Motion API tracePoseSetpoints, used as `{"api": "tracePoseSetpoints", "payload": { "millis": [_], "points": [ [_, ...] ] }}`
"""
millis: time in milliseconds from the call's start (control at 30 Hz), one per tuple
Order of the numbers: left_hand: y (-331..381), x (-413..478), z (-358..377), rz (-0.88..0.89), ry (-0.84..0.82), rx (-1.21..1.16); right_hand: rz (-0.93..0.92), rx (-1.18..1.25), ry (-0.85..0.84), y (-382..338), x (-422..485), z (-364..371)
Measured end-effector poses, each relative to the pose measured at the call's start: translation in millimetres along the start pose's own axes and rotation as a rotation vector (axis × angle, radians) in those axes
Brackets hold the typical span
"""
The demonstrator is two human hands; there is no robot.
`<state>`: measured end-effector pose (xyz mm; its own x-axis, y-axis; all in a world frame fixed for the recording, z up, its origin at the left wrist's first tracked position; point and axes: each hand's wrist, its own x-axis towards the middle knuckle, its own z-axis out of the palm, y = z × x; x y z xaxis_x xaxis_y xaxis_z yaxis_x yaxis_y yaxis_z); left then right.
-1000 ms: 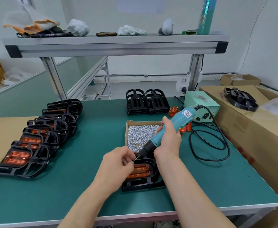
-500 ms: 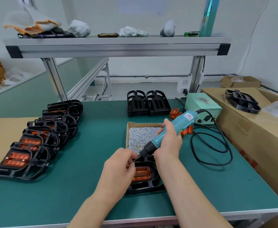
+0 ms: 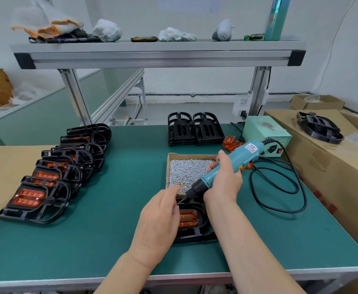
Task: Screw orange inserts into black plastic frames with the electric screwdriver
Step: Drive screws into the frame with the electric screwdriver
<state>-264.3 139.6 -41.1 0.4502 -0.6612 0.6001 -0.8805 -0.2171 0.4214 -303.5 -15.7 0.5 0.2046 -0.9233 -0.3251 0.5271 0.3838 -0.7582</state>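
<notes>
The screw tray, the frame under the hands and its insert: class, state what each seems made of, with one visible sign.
Screw tray: matt brown cardboard, raw folded walls. Frame: probably black plastic, moulded ribs, slight sheen. Insert: likely translucent orange plastic; it glows and glints.

The surface [image 3: 110, 225] is a matt green mat with a pale metal edge. The frames [image 3: 54, 197] at left are black plastic with a slight sheen. Their inserts [image 3: 28, 197] are glossy, translucent orange plastic. The electric screwdriver [image 3: 235, 163] has a smooth teal plastic body, and its cable [image 3: 305, 199] is matt black. Bright metal screws [image 3: 186, 170] fill a brown cardboard tray [image 3: 191, 155]. The far shelf [image 3: 152, 60] is brushed aluminium and carries white cloth gloves [image 3: 177, 36].
</notes>
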Motion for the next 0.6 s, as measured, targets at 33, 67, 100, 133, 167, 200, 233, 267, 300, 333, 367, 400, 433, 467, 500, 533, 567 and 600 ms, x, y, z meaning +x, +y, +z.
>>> {"api": "tracePoseSetpoints", "payload": {
  "millis": [33,67,100,133,167,200,233,267,300,333,367,400,433,467,500,533,567,600],
  "points": [
    [-0.6,-0.6,0.4,-0.04,0.005,-0.048,0.002,0.005,0.0,-0.9,0.5,-0.3],
    [-0.3,-0.8,0.5,-0.085,0.01,-0.097,0.003,0.009,0.0,-1.8,1.1,-0.5],
    [0.0,-1.0,0.8,-0.129,0.018,-0.146,0.006,0.014,-0.001,-2.5,1.6,-0.9],
    [0.4,-1.2,1.0,-0.174,0.026,-0.194,0.008,0.02,-0.002,-3.1,2.0,-1.2],
    [0.2,-1.3,0.4,-0.22,0.03,-0.239,0.009,0.025,-0.005,-3.6,2.3,-1.4],
    [-0.3,-1.0,-0.6,-0.263,0.03,-0.271,0.008,0.029,-0.006,-4.1,2.5,-1.3],
    [-1.6,-0.6,-1.7,-0.293,0.022,-0.277,0.004,0.032,-0.005,-4.4,2.7,-1.4],
    [-2.7,0.1,-2.9,-0.306,0.003,-0.256,0.001,0.035,-0.005,-4.7,2.7,-1.4],
    [-3.9,0.7,-3.9,-0.305,-0.023,-0.224,-0.002,0.037,-0.004,-4.9,2.9,-1.7],
    [-5.0,1.2,-4.0,-0.294,-0.043,-0.194,-0.004,0.038,-0.004,-5.0,3.0,-1.9],
    [-5.6,1.6,-3.8,-0.28,-0.053,-0.177,-0.007,0.038,-0.003,-5.0,3.1,-2.2],
    [-5.4,2.2,-3.7,-0.266,-0.055,-0.169,-0.009,0.037,-0.003,-4.9,2.9,-2.4],
    [-5.1,3.0,-3.5,-0.252,-0.056,-0.168,-0.013,0.038,-0.003,-4.8,2.7,-2.5],
    [-4.7,3.7,-3.1,-0.239,-0.058,-0.169,-0.02,0.039,-0.004,-4.8,2.3,-2.3],
    [-4.6,4.0,-2.7,-0.222,-0.062,-0.172,-0.029,0.04,-0.007,-4.7,2.0,-2.4],
    [-4.3,4.3,-2.5,-0.205,-0.067,-0.173,-0.039,0.04,-0.01,-4.7,1.7,-2.3],
    [-4.2,4.1,-2.1,-0.189,-0.071,-0.173,-0.05,0.039,-0.014,-5.1,1.5,-2.6],
    [-3.6,3.9,-1.9,-0.178,-0.076,-0.17,-0.061,0.037,-0.018,-5.9,1.2,-2.9]
  ]
}}
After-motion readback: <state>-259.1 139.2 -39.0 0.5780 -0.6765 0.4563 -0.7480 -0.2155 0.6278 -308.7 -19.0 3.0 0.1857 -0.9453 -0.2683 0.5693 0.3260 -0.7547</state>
